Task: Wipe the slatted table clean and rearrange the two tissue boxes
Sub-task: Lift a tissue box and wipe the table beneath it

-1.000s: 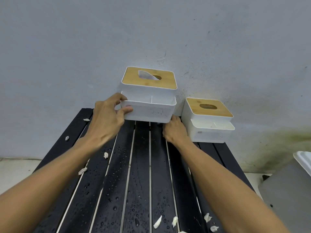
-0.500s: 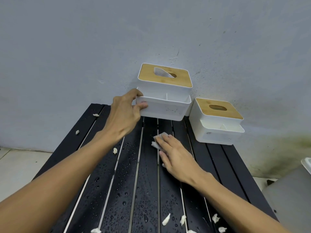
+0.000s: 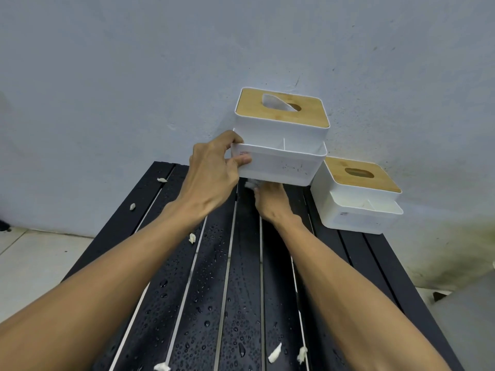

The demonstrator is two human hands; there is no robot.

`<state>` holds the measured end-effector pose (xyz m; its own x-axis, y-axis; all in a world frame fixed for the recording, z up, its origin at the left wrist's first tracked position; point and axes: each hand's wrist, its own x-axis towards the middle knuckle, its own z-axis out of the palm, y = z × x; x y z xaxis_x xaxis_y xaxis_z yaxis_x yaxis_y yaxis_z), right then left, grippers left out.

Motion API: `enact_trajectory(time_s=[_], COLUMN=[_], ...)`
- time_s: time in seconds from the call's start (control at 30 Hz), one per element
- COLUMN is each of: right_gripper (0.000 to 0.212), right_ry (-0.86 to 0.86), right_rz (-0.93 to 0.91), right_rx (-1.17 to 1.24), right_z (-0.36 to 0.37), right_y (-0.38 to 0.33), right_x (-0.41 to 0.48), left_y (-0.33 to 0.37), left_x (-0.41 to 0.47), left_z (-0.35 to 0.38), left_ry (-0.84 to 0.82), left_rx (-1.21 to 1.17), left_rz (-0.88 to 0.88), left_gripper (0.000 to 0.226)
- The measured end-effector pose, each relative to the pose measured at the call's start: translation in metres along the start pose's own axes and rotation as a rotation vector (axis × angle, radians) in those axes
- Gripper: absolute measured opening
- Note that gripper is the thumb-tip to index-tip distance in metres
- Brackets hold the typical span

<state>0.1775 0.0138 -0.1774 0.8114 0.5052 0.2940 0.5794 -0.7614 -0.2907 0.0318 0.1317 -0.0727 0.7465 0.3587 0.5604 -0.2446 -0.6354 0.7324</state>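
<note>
A white tissue box with a bamboo lid (image 3: pixel 281 145) is lifted off the far end of the black slatted table (image 3: pixel 203 290); my left hand (image 3: pixel 214 175) grips its left front corner. My right hand (image 3: pixel 270 200) lies flat on the slats just under the raised box, pressing a crumpled white tissue (image 3: pixel 250 184) whose edge shows by the fingers. The second white tissue box (image 3: pixel 356 199) stands on the table's far right corner against the wall. The slats are wet with droplets and strewn with small white scraps (image 3: pixel 274 353).
A grey-blue wall (image 3: pixel 134 76) rises right behind the table's far edge. Pale floor tiles (image 3: pixel 26 258) lie to the left. A grey object (image 3: pixel 471 317) sits low at the right. More scraps lie on the left slats (image 3: pixel 162 179) and near the front edge.
My right hand with the tissue slid forward from the middle slats to under the raised box. My left hand kept the box lifted; the view shifted slightly.
</note>
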Motion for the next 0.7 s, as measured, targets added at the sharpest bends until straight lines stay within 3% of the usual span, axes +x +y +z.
enact_trajectory(time_s=[0.17, 0.3, 0.37, 0.6, 0.7], right_gripper=[0.041, 0.040, 0.039, 0.026, 0.024], right_ry=[-0.185, -0.247, -0.181, -0.013, -0.022], right_rz=[-0.435, -0.594, -0.539, 0.001, -0.103], right_rx=[0.143, 0.138, 0.051, -0.015, -0.074], right_z=[-0.025, -0.035, -0.026, 0.000, -0.001], right_y=[-0.013, 0.000, 0.005, 0.001, 0.001], right_x=[-0.074, -0.103, -0.082, 0.017, 0.008], left_y=[-0.002, -0.007, -0.010, -0.013, -0.012], left_x=[0.001, 0.005, 0.006, 0.005, 0.004], left_z=[0.002, 0.003, 0.004, -0.002, -0.004], left_ry=[0.006, -0.008, -0.011, -0.004, -0.004], left_rx=[-0.013, -0.017, -0.004, 0.031, 0.038], left_rz=[0.007, 0.013, 0.021, 0.039, 0.037], left_gripper=[0.012, 0.013, 0.014, 0.012, 0.013])
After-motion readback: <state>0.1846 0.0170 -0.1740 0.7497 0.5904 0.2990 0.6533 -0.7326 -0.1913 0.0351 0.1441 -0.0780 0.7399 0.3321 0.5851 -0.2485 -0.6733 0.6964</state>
